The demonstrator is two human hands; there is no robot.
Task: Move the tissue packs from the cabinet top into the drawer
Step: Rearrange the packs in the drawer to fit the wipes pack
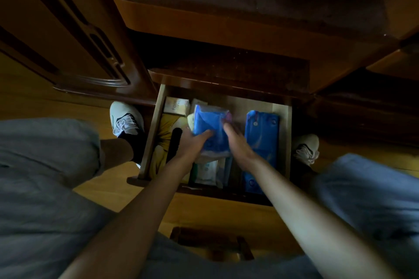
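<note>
Nearest the camera, grey fabric over the person's legs [45, 188] fills the lower corners, and a dark wooden stool [210, 242] is seen on the yellowish wooden floor [204, 208] between them. Two bare forearms are stretched forward over the open pale-wood drawer [286, 138], whose front edge lies in shadow.

A blue plastic-wrapped tissue pack [209, 129] is held over the middle of the drawer. It is grasped from the left by the left hand [192, 142], thumb laid across its top, and its right edge is touched by the right hand [238, 142] — whether those fingers curl under the wrapper cannot be told, as the picture is blurred there.

Along the drawer's right wall a second blue tissue pack [260, 142] lies flat, just beside the held one, with a narrow dark gap between them. Under the held pack a white pouch [206, 171] is partly covered. On the left, a yellow cloth [164, 140] and a black cylindrical object [174, 142] are crowded against the left wall; a small pale box [176, 106] sits in the far left corner.

White trainers [125, 118] are planted either side of the drawer. Beyond, the dark wooden cabinet top [226, 22] overhangs — its rounded edge projects above the drawer's back.
</note>
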